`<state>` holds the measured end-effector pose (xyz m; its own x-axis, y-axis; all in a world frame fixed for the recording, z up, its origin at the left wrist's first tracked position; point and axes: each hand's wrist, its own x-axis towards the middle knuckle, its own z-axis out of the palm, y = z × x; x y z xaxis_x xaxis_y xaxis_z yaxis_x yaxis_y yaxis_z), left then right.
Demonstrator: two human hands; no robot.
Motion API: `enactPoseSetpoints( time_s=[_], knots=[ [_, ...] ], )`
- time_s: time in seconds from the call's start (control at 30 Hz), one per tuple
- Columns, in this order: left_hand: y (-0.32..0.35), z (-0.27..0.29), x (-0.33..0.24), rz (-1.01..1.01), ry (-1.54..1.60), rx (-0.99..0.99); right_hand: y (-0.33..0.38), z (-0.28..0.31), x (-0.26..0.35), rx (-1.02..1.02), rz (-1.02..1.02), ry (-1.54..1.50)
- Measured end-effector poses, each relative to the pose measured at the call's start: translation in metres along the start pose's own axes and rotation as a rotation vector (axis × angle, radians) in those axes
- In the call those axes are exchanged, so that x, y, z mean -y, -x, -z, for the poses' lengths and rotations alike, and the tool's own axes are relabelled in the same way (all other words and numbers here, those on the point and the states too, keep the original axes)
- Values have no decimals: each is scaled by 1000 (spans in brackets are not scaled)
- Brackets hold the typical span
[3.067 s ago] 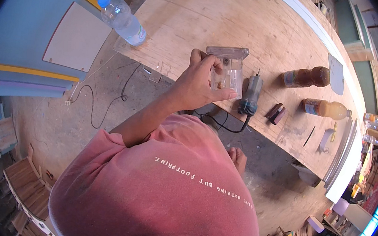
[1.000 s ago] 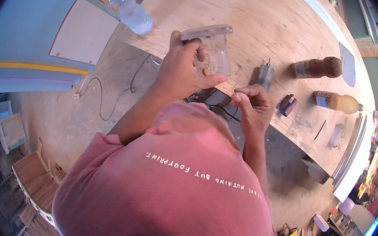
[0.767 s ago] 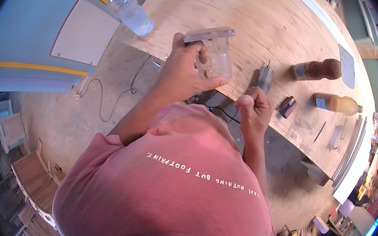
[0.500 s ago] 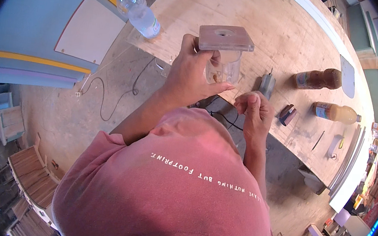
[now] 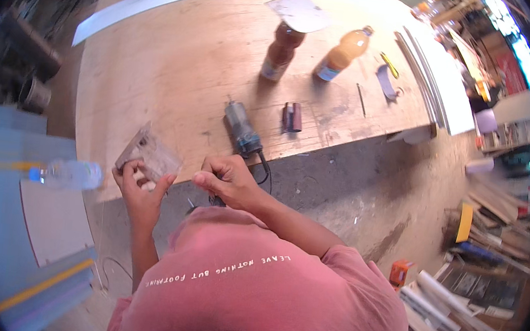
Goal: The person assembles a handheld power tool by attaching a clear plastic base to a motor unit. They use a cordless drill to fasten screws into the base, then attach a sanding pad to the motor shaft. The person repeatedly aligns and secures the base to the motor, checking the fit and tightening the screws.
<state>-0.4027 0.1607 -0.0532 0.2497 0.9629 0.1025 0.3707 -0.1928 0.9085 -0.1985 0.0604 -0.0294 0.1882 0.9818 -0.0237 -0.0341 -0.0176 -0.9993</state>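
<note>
My left hand (image 5: pixel 139 184) grips a clear plastic tool base with a flat square plate (image 5: pixel 148 152), held over the near edge of a big plywood table (image 5: pixel 179 59). My right hand (image 5: pixel 225 179) is curled shut close beside it, by a black power cord (image 5: pixel 264 170); what it pinches is hidden. The cord runs to a grey-blue handheld power tool motor (image 5: pixel 242 127) lying on the table just beyond my right hand.
On the table stand a brown bottle (image 5: pixel 281 49) and an orange drink bottle (image 5: pixel 341 52), with a small dark red cylinder (image 5: pixel 293 117) and a metal sheet (image 5: pixel 298 11). A clear water bottle (image 5: pixel 65 172) lies at the left table edge. Boards and scrap cover the floor at right.
The view has swung round strongly. My left hand has lowered the clear base toward the table edge, and my right hand stays closed beside it near the cord.
</note>
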Motion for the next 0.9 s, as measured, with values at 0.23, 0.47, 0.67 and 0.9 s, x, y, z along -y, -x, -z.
enactPoseSetpoints(
  time_s=[0.23, 0.47, 0.67, 0.9],
  knots=[
    [-13, -39, 19, 105, 155, 202, 14, 26, -25, -196, -178, -71],
    [9, -13, -14, 129, 384, 45, 10, 4, -5, 5, -184, 95],
    [68, -11, -55, 77, -14, -94, 39, 25, -9, 211, -88, 71],
    [212, -4, -51, 326, -100, -570, -5, -5, -31, 779, -40, -77]
  ],
)
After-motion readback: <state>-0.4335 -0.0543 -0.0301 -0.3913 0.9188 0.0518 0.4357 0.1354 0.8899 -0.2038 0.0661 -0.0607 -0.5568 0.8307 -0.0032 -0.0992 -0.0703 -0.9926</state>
